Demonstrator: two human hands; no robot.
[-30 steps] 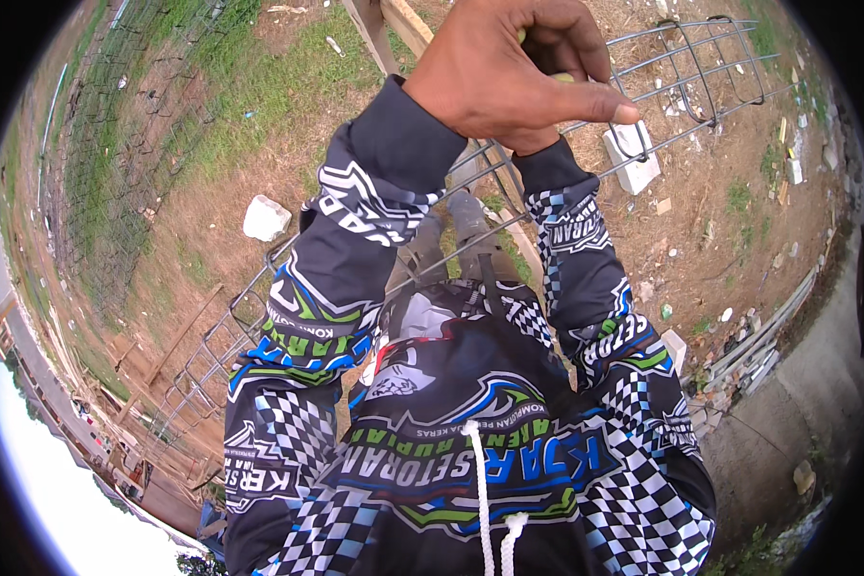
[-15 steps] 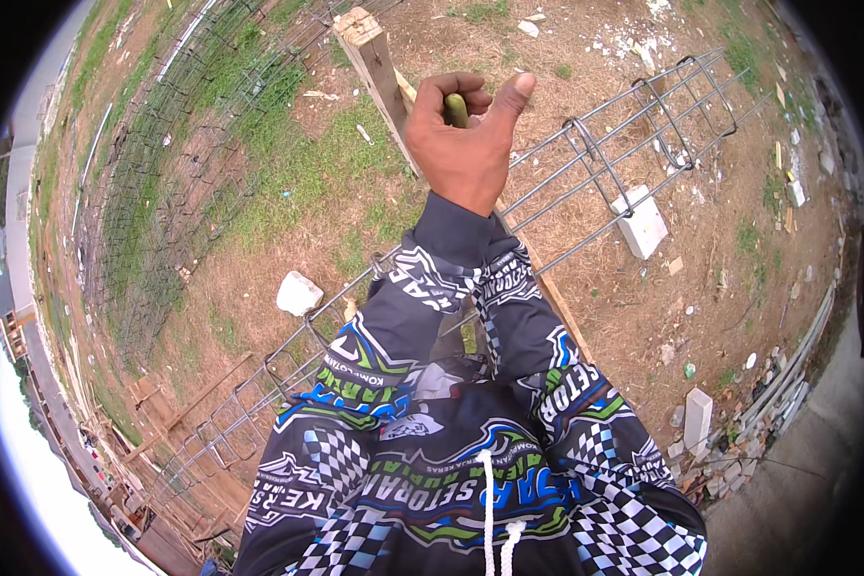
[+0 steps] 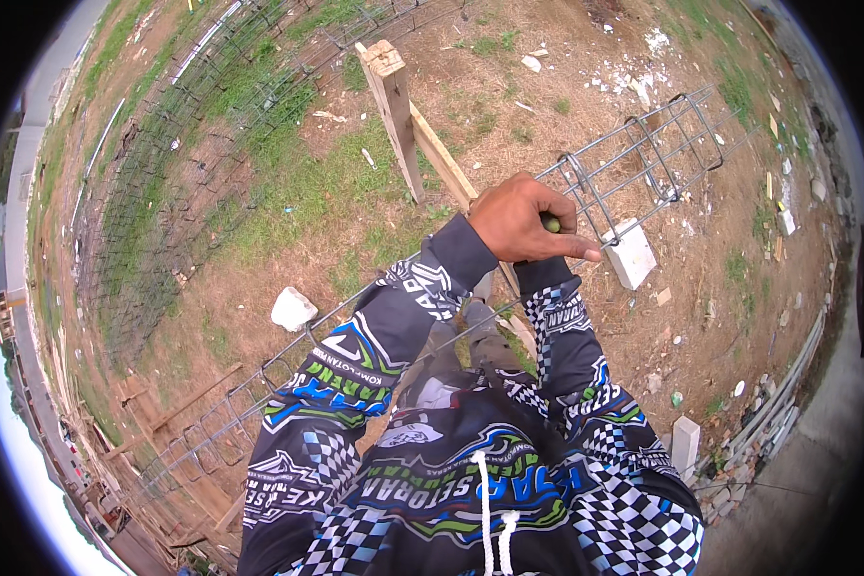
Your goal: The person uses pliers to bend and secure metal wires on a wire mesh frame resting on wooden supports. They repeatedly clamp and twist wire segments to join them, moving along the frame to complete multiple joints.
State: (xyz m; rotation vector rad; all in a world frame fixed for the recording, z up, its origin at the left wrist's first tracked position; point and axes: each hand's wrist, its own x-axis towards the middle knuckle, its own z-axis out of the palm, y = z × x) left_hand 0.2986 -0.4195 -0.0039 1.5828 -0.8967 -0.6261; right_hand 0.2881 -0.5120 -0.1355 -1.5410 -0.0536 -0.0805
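My left hand [image 3: 520, 219] is closed around a slim thing with a rounded olive-green end [image 3: 550, 223], perhaps a tool handle; the rest of it is hidden. Its thumb points right, over the bars of a long steel rebar cage [image 3: 586, 178]. The cage runs from upper right to lower left under my arms, with square stirrups around its long bars. My right forearm [image 3: 559, 322] reaches up to just below the left hand. The right hand itself is hidden behind the left, so its fingers do not show.
A wooden post [image 3: 391, 115] stands ahead, with a plank [image 3: 442, 158] slanting from it under the cage. White blocks lie by the cage, one right [image 3: 631, 255] and one left [image 3: 293, 308]. More rebar mesh [image 3: 163, 192] lies on grass at far left. Rubble and pipes [image 3: 787, 379] lie right.
My left hand has come down and to the right, turning so that its thumb points right instead of up. My forearms, crossed before, have moved apart. The green-ended thing stays in the hand.
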